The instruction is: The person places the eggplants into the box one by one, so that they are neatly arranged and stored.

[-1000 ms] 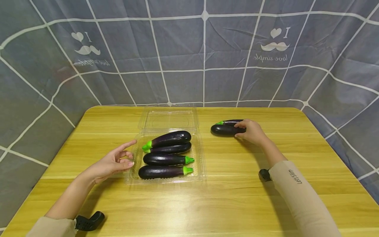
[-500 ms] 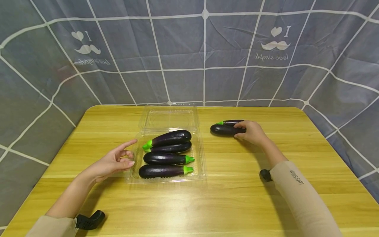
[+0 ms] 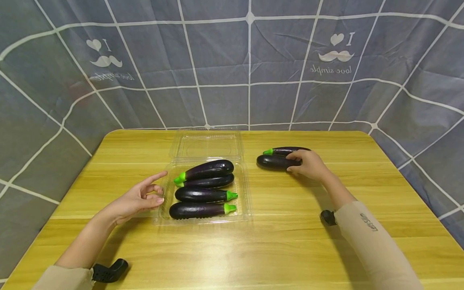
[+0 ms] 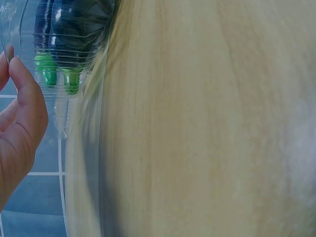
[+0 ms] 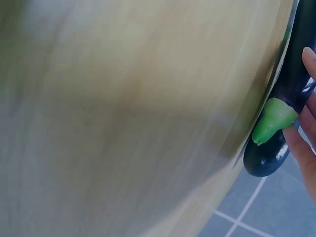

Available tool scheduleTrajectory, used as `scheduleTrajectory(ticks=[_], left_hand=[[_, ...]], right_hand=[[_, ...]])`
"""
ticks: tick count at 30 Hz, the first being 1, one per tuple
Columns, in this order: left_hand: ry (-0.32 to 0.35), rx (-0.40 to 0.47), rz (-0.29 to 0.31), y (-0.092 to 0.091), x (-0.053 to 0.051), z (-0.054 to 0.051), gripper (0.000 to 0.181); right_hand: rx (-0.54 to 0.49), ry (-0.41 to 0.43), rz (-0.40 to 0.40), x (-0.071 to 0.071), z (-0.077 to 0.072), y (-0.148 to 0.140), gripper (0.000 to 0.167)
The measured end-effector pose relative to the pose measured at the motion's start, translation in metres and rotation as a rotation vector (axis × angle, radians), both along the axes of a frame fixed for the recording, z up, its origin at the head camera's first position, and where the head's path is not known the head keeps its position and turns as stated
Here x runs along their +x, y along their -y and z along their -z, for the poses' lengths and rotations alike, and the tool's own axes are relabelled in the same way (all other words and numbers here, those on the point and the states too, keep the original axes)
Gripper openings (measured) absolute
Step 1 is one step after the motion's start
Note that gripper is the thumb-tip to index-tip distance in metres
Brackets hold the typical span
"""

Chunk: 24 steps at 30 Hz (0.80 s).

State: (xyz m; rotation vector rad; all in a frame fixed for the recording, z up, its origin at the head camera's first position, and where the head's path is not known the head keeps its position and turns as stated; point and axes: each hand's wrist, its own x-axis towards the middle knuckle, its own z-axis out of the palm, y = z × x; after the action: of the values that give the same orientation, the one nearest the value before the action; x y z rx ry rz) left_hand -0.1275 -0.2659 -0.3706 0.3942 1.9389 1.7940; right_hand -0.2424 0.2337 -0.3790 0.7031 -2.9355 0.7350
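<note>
My right hand (image 3: 309, 164) grips the stem end of a dark purple eggplant (image 3: 272, 162) lying at the right on the table. Its green cap (image 5: 276, 118) shows in the right wrist view. Just behind it lies a second eggplant (image 3: 286, 150), green stem to the left. My left hand (image 3: 135, 201) is at the left side of a clear plastic clamshell box (image 3: 248, 203), index finger extended and thumb apart from it. Whether its fingertips touch the rim I cannot tell. Inside the box, several eggplants (image 3: 203, 194) lie side by side, stems pointing both ways.
The box's clear lid (image 3: 206, 146) lies folded back towards the far edge of the wooden table (image 3: 217, 253). Behind the table hangs a grey cloth (image 3: 224, 60) with white grid lines, which also runs along both sides.
My right hand has shifted slightly towards me with the near eggplant, opening a small gap to the one behind. My left hand stays where it was.
</note>
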Motion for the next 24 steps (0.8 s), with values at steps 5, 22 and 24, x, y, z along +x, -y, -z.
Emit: scheduleTrajectory(ticks=[5,22,24], left_hand=[[-0.011,0.008,0.008,0.001,0.000,0.000,0.073],[0.003,0.008,-0.010,0.000,0.001,0.000,0.074],[0.004,0.011,-0.009,0.000,0.001,0.001,0.074]], right_hand=[[-0.003,0.000,-0.011,0.003,-0.001,0.000,0.033],[-0.025,-0.029,-0.079,0.015,-0.008,-0.001,0.032],[-0.032,-0.031,-0.082,0.017,-0.009,-0.001,0.032]])
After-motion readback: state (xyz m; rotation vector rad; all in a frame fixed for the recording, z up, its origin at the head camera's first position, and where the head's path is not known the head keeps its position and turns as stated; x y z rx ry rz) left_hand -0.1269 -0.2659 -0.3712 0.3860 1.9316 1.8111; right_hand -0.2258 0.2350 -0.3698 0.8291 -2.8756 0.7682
